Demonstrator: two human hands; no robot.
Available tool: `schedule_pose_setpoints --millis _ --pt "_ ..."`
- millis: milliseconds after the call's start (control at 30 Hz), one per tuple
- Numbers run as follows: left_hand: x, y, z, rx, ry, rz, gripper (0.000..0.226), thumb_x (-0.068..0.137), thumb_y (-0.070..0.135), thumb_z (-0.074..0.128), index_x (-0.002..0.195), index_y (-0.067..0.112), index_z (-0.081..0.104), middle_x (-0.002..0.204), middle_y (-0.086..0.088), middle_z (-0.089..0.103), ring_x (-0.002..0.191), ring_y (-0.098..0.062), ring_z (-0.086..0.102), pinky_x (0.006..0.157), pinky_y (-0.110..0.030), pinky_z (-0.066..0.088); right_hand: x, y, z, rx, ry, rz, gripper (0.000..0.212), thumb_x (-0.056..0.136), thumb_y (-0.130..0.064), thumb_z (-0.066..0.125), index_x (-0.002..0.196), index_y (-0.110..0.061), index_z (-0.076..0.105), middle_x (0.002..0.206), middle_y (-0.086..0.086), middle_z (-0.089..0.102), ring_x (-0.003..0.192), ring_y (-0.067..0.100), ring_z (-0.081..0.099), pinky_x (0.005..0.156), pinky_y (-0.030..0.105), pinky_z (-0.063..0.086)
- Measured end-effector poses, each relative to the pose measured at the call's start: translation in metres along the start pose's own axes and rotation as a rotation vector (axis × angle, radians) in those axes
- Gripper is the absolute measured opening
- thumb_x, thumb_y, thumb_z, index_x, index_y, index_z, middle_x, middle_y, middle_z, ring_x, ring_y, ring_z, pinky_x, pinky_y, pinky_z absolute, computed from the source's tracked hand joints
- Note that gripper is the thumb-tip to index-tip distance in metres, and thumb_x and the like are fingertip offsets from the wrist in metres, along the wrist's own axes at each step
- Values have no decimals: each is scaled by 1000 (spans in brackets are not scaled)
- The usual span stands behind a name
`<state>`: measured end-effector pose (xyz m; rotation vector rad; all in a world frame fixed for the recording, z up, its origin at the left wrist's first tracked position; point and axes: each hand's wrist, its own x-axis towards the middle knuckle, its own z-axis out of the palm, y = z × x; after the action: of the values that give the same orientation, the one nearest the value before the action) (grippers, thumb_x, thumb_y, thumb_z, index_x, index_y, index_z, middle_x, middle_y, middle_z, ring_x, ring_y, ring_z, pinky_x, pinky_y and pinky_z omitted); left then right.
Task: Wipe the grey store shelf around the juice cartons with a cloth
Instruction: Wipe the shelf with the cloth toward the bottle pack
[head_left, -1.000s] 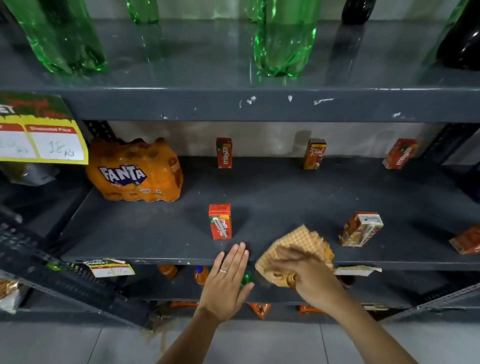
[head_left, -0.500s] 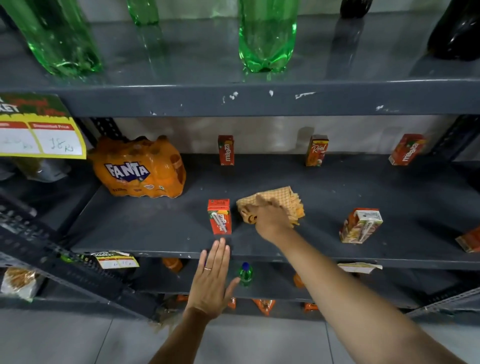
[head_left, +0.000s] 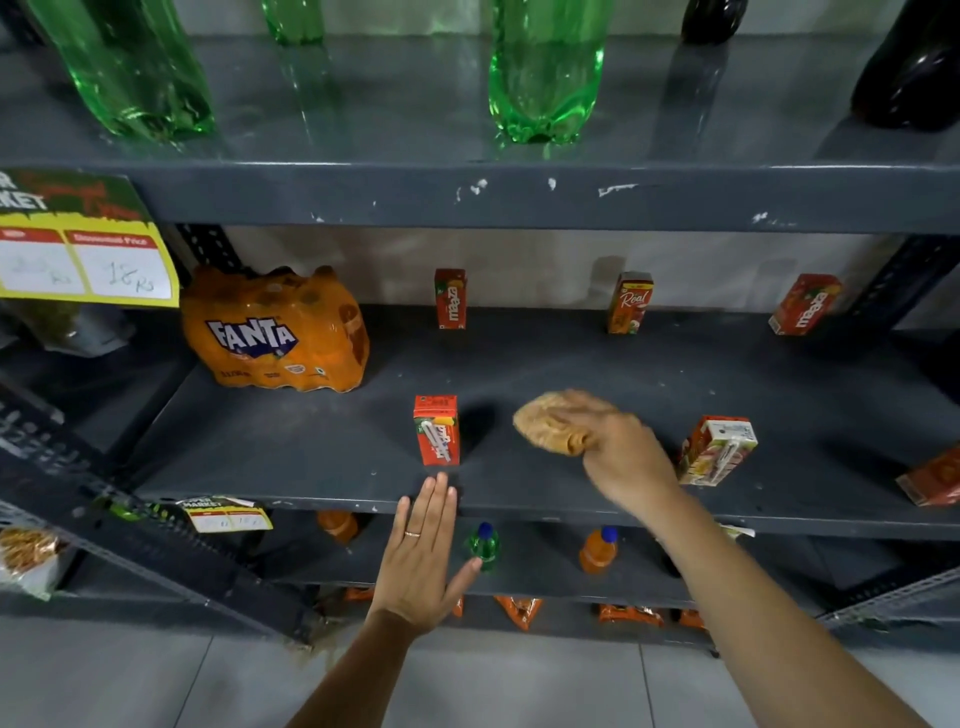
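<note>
Moved since half a second ago: right hand (head_left: 626, 457) and its cloth (head_left: 553, 423), shifted rightward from just beside the front Maaza carton (head_left: 437, 430) to the open stretch between that carton and the tilted carton (head_left: 717, 451). Grey shelf (head_left: 311, 441): middle tier of a dark metal rack, surface dusty, front edge chipped. Upper shelf (head_left: 363, 197): carries green plastic bottles (head_left: 545, 67) and dark bottles (head_left: 914, 73). Fanta multipack (head_left: 275, 330): orange shrink-wrapped bundle at the back left of the grey shelf. Yellow price sign (head_left: 85, 260): hangs at far left, handwritten "18". Right hand: fingers closed over the bunched tan waffle-weave cloth, pressing it flat to the shelf; cloth blurred. Left hand (head_left: 423, 556): fingers extended and together, holding nothing, fingertips at the shelf's front edge just below the front Maaza carton; ring on one finger. Juice cartons: rear row upright near the back wall, comprising a Maaza carton (head_left: 451, 299), a Real carton (head_left: 629, 302) and a leaning Maaza carton (head_left: 805, 304); front row comprising the upright Maaza carton, the tilted carton with straw attached, and a carton (head_left: 932, 480) cut off at the right border. Small price label (head_left: 228, 514): clipped to the front edge, left. Lower tier: small green bottle (head_left: 483, 545) and orange bottle (head_left: 598, 552), both blue-capped.
</note>
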<state>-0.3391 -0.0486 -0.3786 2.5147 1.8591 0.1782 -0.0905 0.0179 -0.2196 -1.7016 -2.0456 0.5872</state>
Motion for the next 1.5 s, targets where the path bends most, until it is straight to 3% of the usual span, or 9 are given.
schedule_pose_setpoints --millis 133,300,467,633,767,933,1067,1233,1500 --pt "0 1 -1 -18 -4 1 80 95 61 24 152 8 6 160 -14 10 147 -28 8 116 -46 6 23 48 16 -127 -138 -26 70 75 13 41 131 -27 54 150 -2 41 143 20 28 119 32 20" --pt "0 1 -1 -17 7 8 79 96 60 22 152 7 10 160 -14 12 147 -28 8 116 -46 8 -59 64 47 -114 -179 -106 83 71 17 43 134 -37 48 151 -16 31 144 12 19 121 37 14" --pt "2 2 2 -16 17 -1 80 95 61 22 152 6 9 160 -15 9 147 -28 7 116 -47 7 -104 59 27 286 -83 18 81 72 21 46 108 -49 64 122 -39 54 123 -4 49 109 23 39" --pt "1 6 2 -7 14 -28 80 96 61 19 151 3 13 160 -16 8 146 -30 8 116 -48 6 -34 36 5 202 169 -23 54 76 13 48 120 -13 64 126 -7 58 121 11 53 109 29 39" --pt "1 17 0 -30 15 -2 76 97 58 17 152 6 6 161 -13 2 146 -29 8 117 -46 1 -15 31 31 -51 -122 -42 60 75 5 44 125 -23 60 142 -6 51 131 14 47 113 27 32" --pt "14 50 -12 -64 70 175 69 99 51 17 150 4 14 160 -14 12 147 -26 8 118 -43 2 -56 21 35 -77 -112 -3 56 76 -4 40 121 -27 63 136 -13 56 129 7 48 111 28 35" --pt "33 72 -16 -88 61 223 69 99 50 19 149 3 19 159 -14 14 146 -26 11 115 -45 12 -65 20 12 -16 -152 104 51 78 -1 43 113 -28 68 125 -10 65 119 11 57 105 30 42" --pt "20 55 -14 -87 85 158 68 99 50 21 151 6 15 160 -11 10 146 -24 11 114 -46 13 -38 12 -21 130 -34 201 24 74 -6 52 82 -17 71 79 2 75 79 23 68 74 45 54" --pt "-22 -106 -41 -9 167 -169 68 99 49 21 148 2 21 157 -16 19 146 -28 12 117 -47 9 39 -5 -2 -75 161 52 54 75 12 44 120 -10 63 131 10 61 121 30 55 105 36 39"
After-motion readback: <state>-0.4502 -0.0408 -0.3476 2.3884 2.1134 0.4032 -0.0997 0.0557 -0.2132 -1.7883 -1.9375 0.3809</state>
